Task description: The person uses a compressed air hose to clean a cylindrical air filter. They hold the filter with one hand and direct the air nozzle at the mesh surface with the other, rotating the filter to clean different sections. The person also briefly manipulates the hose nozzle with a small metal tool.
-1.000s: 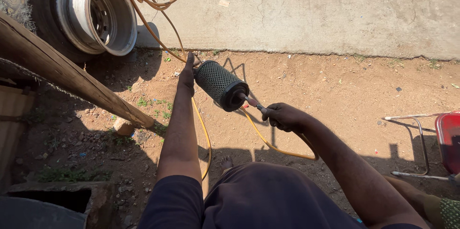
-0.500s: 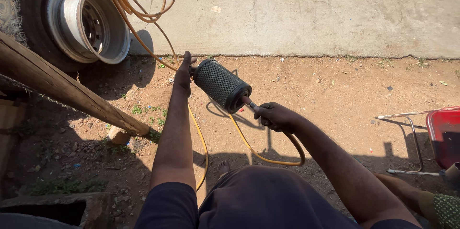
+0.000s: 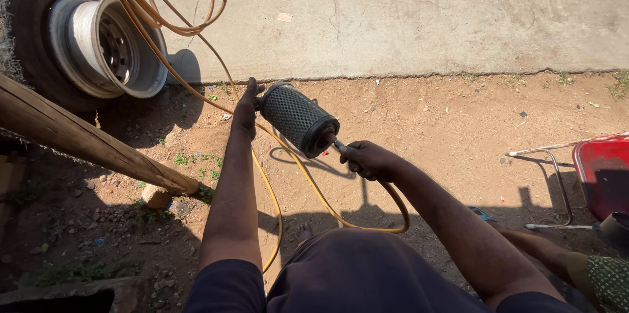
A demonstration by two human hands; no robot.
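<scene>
Both hands (image 3: 246, 111) (image 3: 367, 159) on filter (image 3: 298, 118), mid-air.

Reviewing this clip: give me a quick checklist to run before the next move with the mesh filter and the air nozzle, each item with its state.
1. Left hand braces the far end of the cylindrical mesh filter: ok.
2. Right hand grips the nozzle: ok.
3. Nozzle tip at the filter's near opening: ok.
4. Orange hose free of kinks: cannot tell; it loops under the arms.
5. Filter clear of the dirt ground: ok.
</scene>
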